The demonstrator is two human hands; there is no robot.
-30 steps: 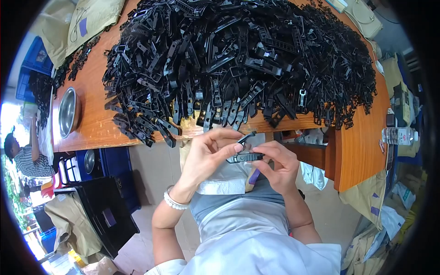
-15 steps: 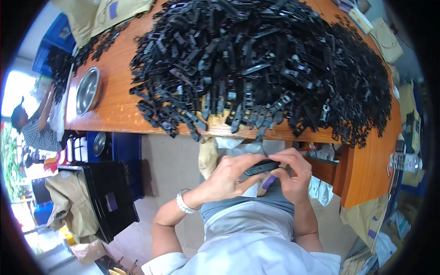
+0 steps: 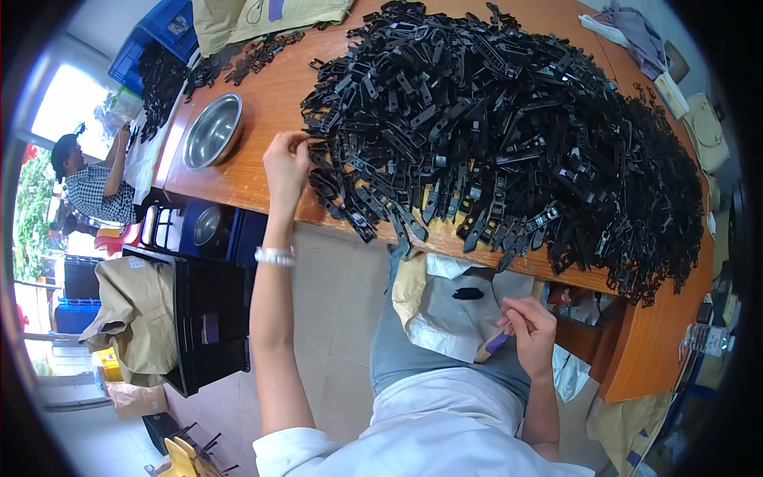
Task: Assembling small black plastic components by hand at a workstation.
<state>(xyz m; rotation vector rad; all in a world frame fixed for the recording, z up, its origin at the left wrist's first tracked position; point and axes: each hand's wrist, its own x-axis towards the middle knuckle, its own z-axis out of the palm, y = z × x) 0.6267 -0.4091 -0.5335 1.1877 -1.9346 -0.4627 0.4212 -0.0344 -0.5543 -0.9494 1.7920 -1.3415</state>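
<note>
Black plastic clips (image 3: 509,135) lie in a big tangled heap across an orange wooden surface (image 3: 254,171). The left hand (image 3: 288,159) reaches to the heap's near left edge, fingers pinched narrow on one clip. The right hand (image 3: 528,330) rests near the lap, closed around a small purple tool (image 3: 498,342). Lifting a loose edge piece straight up should best avoid dragging neighbours off. A steel bowl (image 3: 213,131) sits just left.

I see a heap of glossy black plastic strips (image 3: 509,135), smooth orange wooden worktop (image 3: 262,171), shiny round steel bowl (image 3: 212,131), crumpled brown paper sack (image 3: 139,314).
</note>
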